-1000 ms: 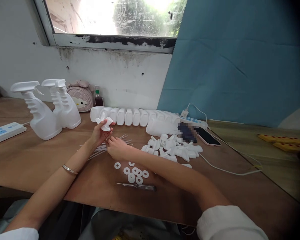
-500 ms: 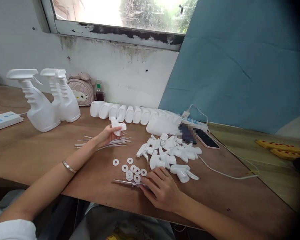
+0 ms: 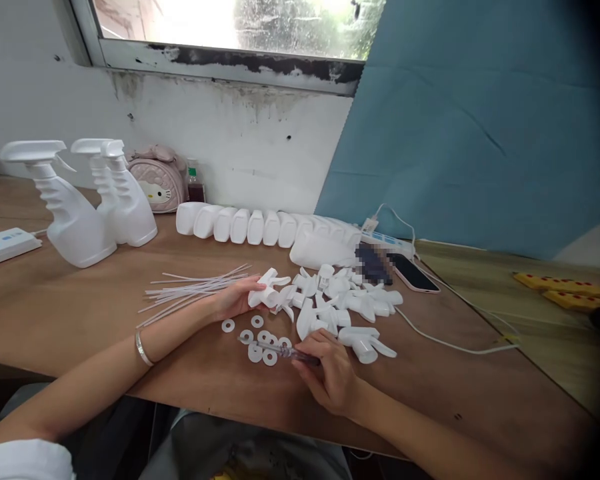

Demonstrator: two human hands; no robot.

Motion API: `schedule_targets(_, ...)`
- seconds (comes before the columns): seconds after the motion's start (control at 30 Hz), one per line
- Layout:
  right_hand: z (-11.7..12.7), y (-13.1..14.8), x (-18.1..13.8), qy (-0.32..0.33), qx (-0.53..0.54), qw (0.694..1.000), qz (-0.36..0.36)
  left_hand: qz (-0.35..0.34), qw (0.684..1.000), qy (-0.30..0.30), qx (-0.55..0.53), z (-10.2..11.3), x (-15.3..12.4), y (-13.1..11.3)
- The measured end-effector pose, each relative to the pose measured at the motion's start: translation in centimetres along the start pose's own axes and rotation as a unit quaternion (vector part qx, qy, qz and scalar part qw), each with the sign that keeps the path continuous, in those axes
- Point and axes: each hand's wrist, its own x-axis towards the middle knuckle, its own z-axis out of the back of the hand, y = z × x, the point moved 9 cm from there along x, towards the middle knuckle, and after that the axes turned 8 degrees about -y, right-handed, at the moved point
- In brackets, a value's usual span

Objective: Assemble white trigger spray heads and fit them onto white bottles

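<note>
A white trigger spray head (image 3: 261, 293) is gripped in my left hand (image 3: 234, 299), close to the left side of a pile of similar spray heads (image 3: 330, 300). My right hand (image 3: 330, 372) is closed around the handle of a screwdriver (image 3: 280, 351) with a clear handle and a thin metal shaft. Its shaft points left over several flat white ring washers (image 3: 269, 358). Behind my left forearm lies a loose bundle of thin white tubes (image 3: 180, 292).
Along the wall lies a row of white bottles (image 3: 255, 228). Assembled spray bottles (image 3: 80, 227) stand at the left, beside a pink bag (image 3: 157, 183) and a power strip (image 3: 7, 247). A phone (image 3: 413, 273) and a white cable (image 3: 445, 347) are at the right.
My left hand has moved right and nearer with the spray head, which has turned. My right hand has lifted the screwdriver off the table, its shaft now over the washers.
</note>
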Motion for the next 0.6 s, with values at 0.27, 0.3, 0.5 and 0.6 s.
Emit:
schedule_targets(0.27,1.2,-1.1,-0.6,-0.062,0.004,0.997,-0.043,0.085,0.994,0.033,0.053,-1.5,-1.0,2.1)
schedule_targets(0.3,1.2,-1.0,-0.6,-0.06,0.011,0.997,-0.04,0.09,0.994,0.038,0.055,-1.7,-1.1,2.2)
schedule_targets(0.5,1.8,0.0,0.1,-0.072,0.057,0.996,-0.006,0.083,0.995,0.052,-0.011,-1.5,-0.7,2.0)
schedule_targets(0.6,2.3,0.1,0.3,-0.087,0.074,0.993,-0.01,0.076,0.995,-0.013,-0.066,0.6,0.1,1.5)
